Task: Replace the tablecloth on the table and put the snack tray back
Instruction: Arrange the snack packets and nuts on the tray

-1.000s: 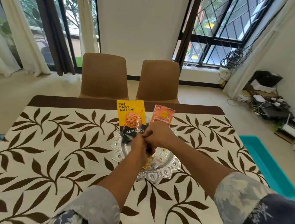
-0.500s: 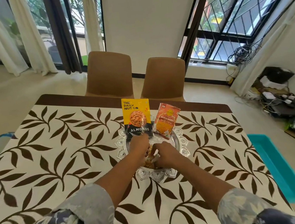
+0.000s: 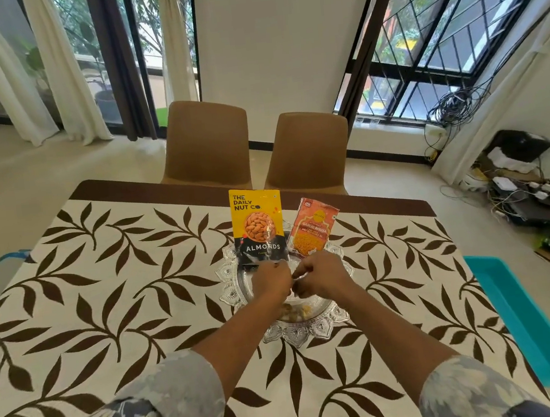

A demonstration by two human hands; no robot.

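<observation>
While the cream tablecloth with brown leaf print (image 3: 105, 296) lies spread over the table, the ornate silver snack tray (image 3: 301, 334) sits on it mid-table. A yellow almond pouch (image 3: 257, 224) and an orange bhujia packet (image 3: 312, 228) stand at its far side. Left hand (image 3: 271, 282) and right hand (image 3: 322, 276) meet over the tray, fingers curled — pinching anything, cannot tell.

One tablecloth (image 3: 105, 296) is covering one table (image 3: 120, 188), one snack tray (image 3: 301, 334) is sitting on it holding two snack packets (image 3: 257, 224) (image 3: 312, 228), two hands (image 3: 271, 280) (image 3: 324, 276) are meeting above it, two chairs (image 3: 206, 144) (image 3: 306, 150) are standing behind, and one teal tub (image 3: 519, 317) is lying on the floor.
</observation>
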